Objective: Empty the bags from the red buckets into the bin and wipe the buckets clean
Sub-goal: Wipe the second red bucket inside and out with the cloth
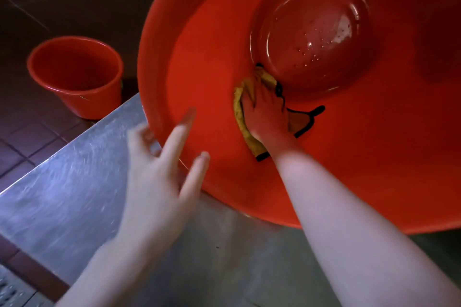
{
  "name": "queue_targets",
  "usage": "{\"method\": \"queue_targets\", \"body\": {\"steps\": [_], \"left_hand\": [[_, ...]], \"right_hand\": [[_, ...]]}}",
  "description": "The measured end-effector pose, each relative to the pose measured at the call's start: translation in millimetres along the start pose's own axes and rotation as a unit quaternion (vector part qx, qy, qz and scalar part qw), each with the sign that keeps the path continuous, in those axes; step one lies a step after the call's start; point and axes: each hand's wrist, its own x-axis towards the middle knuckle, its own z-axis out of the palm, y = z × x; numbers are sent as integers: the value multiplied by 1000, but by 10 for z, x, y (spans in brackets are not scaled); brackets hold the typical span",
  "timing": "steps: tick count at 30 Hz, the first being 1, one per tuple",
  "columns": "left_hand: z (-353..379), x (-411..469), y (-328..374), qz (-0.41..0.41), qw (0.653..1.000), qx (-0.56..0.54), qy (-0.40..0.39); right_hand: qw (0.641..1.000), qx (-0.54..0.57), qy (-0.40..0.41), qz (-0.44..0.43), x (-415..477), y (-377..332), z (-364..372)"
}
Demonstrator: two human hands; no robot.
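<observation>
A large red bucket (pixel 374 144) lies tilted on a steel table, its mouth facing me and its wet bottom showing water drops. My right hand (pixel 265 114) is deep inside it and presses a yellow cloth with black trim (pixel 243 119) against the inner wall, just below the bottom's edge. My left hand (pixel 159 169) is blurred, with fingers spread and straight, at the bucket's near left rim; two fingers overlap the rim. It holds nothing that I can see. A second red bucket (pixel 77 75) stands upright on the floor at left, with no bag in it.
The steel table (pixel 74 194) runs from the lower left under the big bucket; its left edge drops to a dark tiled floor (pixel 22 137). A metal drain grate (pixel 10 291) shows at the bottom left corner.
</observation>
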Motion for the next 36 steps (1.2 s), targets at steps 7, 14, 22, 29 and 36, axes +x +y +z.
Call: {"method": "queue_targets", "body": {"steps": [7,14,22,29,36], "left_hand": [[-53,435,26,55,993,87,61],[459,-58,-240,-88,993,-33,76],[483,-31,-275,-95,991,-58,77],[443,-52,-287,-94,990,-71,72],[480,-69,-281,-99,989,-75,85]], "right_hand": [[992,-121,-2,-24,-126,319,-137],[966,-253,43,40,-234,526,-192],[985,-148,-7,-90,-1073,-122,-17],[992,-112,-19,-53,-796,-87,-28],[998,-58,-7,34,-283,-105,-19]]}}
